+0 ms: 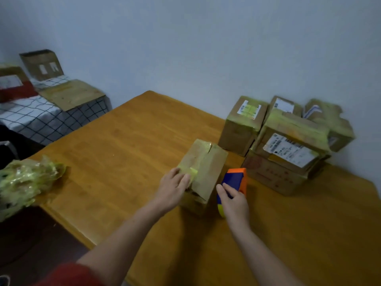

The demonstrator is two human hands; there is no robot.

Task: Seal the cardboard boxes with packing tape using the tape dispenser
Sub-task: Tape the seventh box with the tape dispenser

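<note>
A small cardboard box (208, 168) of plain brown board stands on the wooden worktop (127, 141), towards its right side and well in from the near edge. Its top flaps meet in a seam that gapes a little at the far end. A strip of glossy, yellowish packing tape (193, 159) runs along the left part of the top.

The left hand (175, 188) lies flat on the near end of that strip at the box's near-left top edge, fingers nearly straight and pressing down, gripping nothing. The right hand (235, 203) is curled round the tape dispenser (235, 180), a blocky plastic tool with a blue body and an orange front, held just beside the box's right side. A yellow tape roll (221, 210) shows below the thumb.

Five taped cardboard boxes (288, 141) cluster at the worktop's far right edge against the pale wall, one resting on another. Several carry white shipping labels with barcodes; the print is too blurred to read.

A crumpled wad of shiny yellow-green tape (26, 182) sits at the worktop's left edge.

Beyond the left edge, a bed (41, 118) with a white, black-checked sheet bears three cardboard pieces, one of them flat.
</note>
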